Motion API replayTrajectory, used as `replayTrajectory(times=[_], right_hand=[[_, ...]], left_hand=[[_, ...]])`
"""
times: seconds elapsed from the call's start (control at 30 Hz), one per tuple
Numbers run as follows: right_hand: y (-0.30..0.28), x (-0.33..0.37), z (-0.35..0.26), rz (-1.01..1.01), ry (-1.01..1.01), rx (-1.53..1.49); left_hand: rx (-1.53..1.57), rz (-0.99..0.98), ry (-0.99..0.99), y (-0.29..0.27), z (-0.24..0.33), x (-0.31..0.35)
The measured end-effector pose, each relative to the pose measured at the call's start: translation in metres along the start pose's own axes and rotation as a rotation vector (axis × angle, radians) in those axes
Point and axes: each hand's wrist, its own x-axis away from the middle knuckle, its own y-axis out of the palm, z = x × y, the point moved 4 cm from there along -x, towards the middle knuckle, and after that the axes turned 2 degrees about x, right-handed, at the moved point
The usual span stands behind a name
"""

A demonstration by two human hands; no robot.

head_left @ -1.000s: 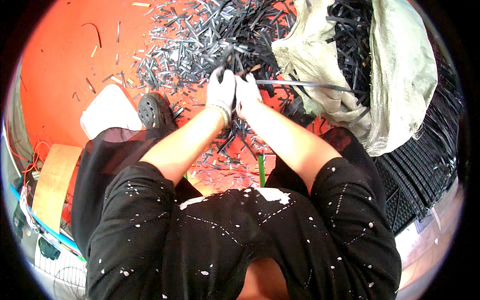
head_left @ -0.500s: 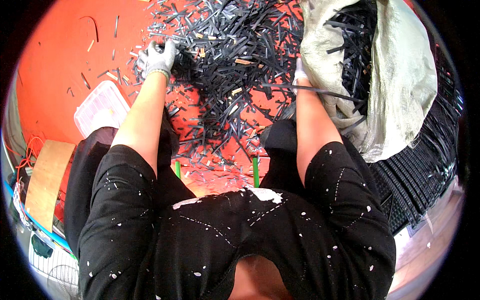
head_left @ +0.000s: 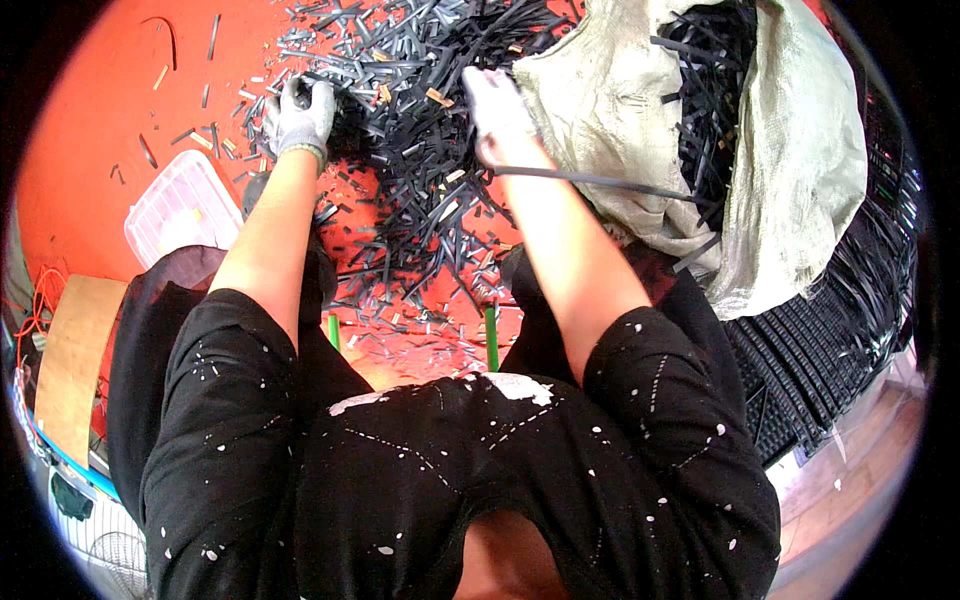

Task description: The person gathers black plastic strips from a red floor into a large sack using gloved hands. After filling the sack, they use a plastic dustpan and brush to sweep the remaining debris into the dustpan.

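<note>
A pile of short black strips (head_left: 400, 200), with a few tan pieces mixed in, covers the red surface before me. At its left edge my left hand (head_left: 298, 122), in a grey-white glove, is curled closed around something dark that I cannot make out. My right hand (head_left: 497, 108), also gloved, reaches onto the pile just left of the sack; motion smears its fingers. The whitish woven sack (head_left: 600, 110) stands open at the right, with black strips (head_left: 705, 130) inside. One long dark strip (head_left: 600, 181) extends from the sack's mouth across my right forearm.
A clear plastic tray (head_left: 185, 205) lies left of my left forearm. Bundled black strips (head_left: 810, 370) lie beside the sack at the right. Further left are a wooden board (head_left: 75, 370) and orange cord (head_left: 45, 295). Two green bars (head_left: 491, 338) show between my legs.
My right hand has moved left, from beside the sack onto the pile. My left hand stays at the pile's left edge. The sack's near-left side now spreads further left.
</note>
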Motion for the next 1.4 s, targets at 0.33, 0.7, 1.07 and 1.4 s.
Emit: replayTrajectory(times=[0.33, 0.7, 1.07, 1.4], right_hand=[[-0.236, -0.032, 0.021, -0.187, 0.313, 0.069], [-0.278, 0.068, -0.044, 0.464, -0.436, 0.211], [-0.213, 0.093, -0.008, 0.424, -0.285, 0.637], [-0.041, 0.106, 0.105, 0.334, -0.930, 1.192]], left_hand=[[-0.398, -0.261, 0.690, -0.063, 0.040, -0.055], [-0.385, -0.329, 1.121, -0.330, 0.101, 0.092], [-0.112, -0.297, 1.209, -0.364, 0.069, 0.290], [-0.282, -0.396, 1.037, -0.387, 0.087, 0.268]])
